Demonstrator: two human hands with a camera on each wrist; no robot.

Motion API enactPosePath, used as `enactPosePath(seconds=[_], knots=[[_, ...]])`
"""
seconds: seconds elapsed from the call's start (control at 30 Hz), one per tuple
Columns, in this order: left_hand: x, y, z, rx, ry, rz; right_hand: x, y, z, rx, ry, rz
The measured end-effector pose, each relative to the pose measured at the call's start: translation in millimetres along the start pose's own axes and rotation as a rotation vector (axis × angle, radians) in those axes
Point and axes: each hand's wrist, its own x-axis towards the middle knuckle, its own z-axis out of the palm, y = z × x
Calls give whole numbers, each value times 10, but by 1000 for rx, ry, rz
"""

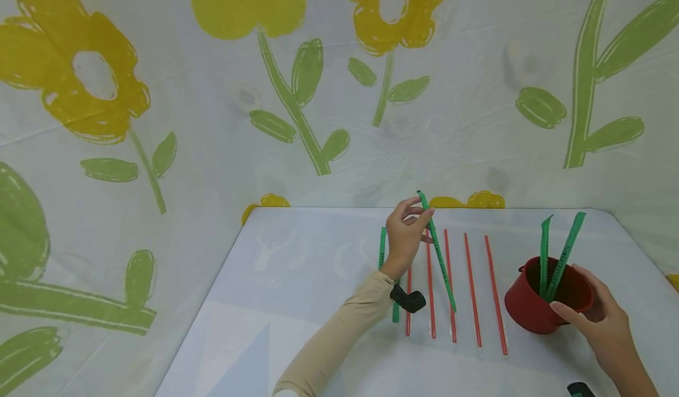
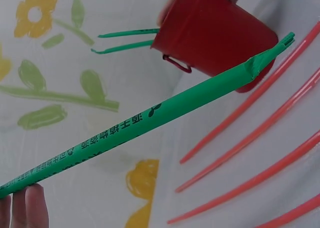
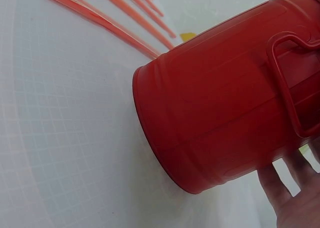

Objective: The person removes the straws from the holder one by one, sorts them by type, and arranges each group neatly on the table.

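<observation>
Between the thumb and fingers of my left hand [image 1: 404,235] is a green wrapped straw [image 1: 439,257] with dark printing, held slanting above the table. The left wrist view shows that straw [image 2: 195,103] close up, its wrapper twisted at one end. My right hand [image 1: 607,317] grips the side of a red metal bucket [image 1: 522,305], tilted a little, with its small side handle [image 3: 282,83] visible in the right wrist view. Two green wrapped straws [image 1: 565,255] stand in the bucket. Another green straw [image 1: 382,250] lies on the table, partly hidden behind my left wrist.
Several red straws [image 1: 472,291] in clear wrappers lie roughly parallel on the white table [image 1: 239,326], between the left arm and the bucket. A flowered cloth [image 1: 212,120] hangs behind and at the left of the table.
</observation>
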Motion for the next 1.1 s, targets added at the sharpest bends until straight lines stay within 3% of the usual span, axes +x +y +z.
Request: enactPosePath(seconds=[0.37,1.1], knots=[[68,-322,-296,49,35,-60,5,14,-16,-3,6,2],[53,-358,-792,115,86,-227,-18,-44,6,-1,12,-12]])
